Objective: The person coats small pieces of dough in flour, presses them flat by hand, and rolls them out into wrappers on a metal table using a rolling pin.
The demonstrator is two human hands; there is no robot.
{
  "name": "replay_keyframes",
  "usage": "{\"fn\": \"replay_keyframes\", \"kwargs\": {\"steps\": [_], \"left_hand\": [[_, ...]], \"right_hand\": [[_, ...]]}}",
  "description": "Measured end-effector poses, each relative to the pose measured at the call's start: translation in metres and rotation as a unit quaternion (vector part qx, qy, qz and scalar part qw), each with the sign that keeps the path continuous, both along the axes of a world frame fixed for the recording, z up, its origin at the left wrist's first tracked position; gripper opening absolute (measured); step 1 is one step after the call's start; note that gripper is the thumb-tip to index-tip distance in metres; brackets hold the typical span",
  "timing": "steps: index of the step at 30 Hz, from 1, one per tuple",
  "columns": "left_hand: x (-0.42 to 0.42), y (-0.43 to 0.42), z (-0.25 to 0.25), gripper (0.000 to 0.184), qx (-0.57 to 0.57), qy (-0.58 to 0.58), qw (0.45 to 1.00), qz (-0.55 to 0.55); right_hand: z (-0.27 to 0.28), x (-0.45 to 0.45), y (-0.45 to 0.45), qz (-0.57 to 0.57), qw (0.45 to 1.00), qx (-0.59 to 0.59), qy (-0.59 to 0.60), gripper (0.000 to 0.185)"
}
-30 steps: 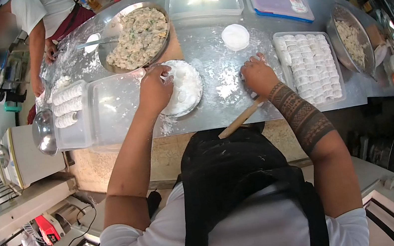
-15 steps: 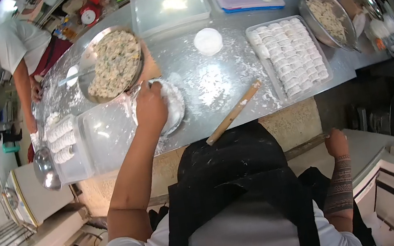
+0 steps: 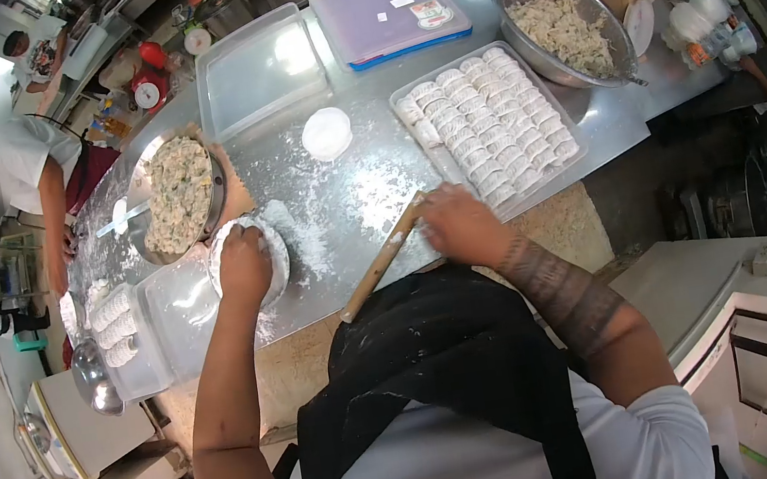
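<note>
My left hand (image 3: 245, 262) is closed, its fingers down in a bowl of white flour (image 3: 275, 245); whatever they hold is hidden. A wooden rolling pin (image 3: 379, 264) lies slanted across the table's near edge. Beside its upper end is my right hand (image 3: 462, 224), fingers bent but apart, slightly blurred; I cannot tell whether they touch the pin. Beyond, a round white dough wrapper (image 3: 327, 134) rests on the floured steel. To the right, a clear tray (image 3: 579, 151) is filled with rows of floured dumplings (image 3: 497, 125).
A bowl of chopped filling (image 3: 176, 195) with a spatula stands on the left, near a plastic container (image 3: 164, 314) and more dumplings (image 3: 115, 326). Lidded boxes (image 3: 385, 9) and a metal bowl (image 3: 560, 28) line the back. A co-worker (image 3: 39, 160) stands at the table's left end.
My right hand has come up from beside my body to the rolling pin's upper end. My left hand stays in the flour bowl. The view has shifted, with the tabletop lying further left.
</note>
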State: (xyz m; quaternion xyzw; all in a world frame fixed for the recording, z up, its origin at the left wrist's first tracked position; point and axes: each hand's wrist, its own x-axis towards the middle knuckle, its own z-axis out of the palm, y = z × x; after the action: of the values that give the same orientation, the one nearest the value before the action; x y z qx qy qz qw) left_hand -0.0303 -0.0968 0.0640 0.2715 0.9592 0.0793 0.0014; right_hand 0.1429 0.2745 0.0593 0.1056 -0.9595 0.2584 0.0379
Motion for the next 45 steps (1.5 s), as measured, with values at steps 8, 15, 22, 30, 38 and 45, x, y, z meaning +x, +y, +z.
{"fn": "replay_keyframes", "kwargs": {"steps": [8, 15, 22, 30, 38, 45], "left_hand": [[0.013, 0.006, -0.004, 0.032, 0.036, 0.019, 0.997, 0.060], [0.009, 0.024, 0.027, 0.033, 0.074, -0.133, 0.972, 0.178], [0.019, 0.023, 0.006, 0.032, -0.025, 0.019, 0.996, 0.079], [0.002, 0.020, 0.003, 0.038, 0.020, 0.018, 0.987, 0.159], [-0.003, 0.004, 0.011, 0.033, 0.225, -0.157, 0.911, 0.309], [-0.006, 0.034, -0.005, 0.055, 0.258, -0.176, 0.939, 0.144]], "right_hand": [[-0.046, -0.029, -0.009, 0.188, 0.979, 0.071, 0.019, 0.017], [-0.051, -0.030, -0.004, 0.190, 0.980, 0.047, 0.038, 0.016], [-0.056, -0.031, 0.001, 0.200, 0.979, 0.003, 0.027, 0.017], [-0.058, -0.030, 0.005, 0.174, 0.984, 0.009, 0.025, 0.018], [-0.057, -0.026, -0.001, 0.125, 0.991, 0.026, 0.030, 0.016], [-0.052, -0.016, -0.009, 0.082, 0.993, 0.078, 0.027, 0.025]]}}
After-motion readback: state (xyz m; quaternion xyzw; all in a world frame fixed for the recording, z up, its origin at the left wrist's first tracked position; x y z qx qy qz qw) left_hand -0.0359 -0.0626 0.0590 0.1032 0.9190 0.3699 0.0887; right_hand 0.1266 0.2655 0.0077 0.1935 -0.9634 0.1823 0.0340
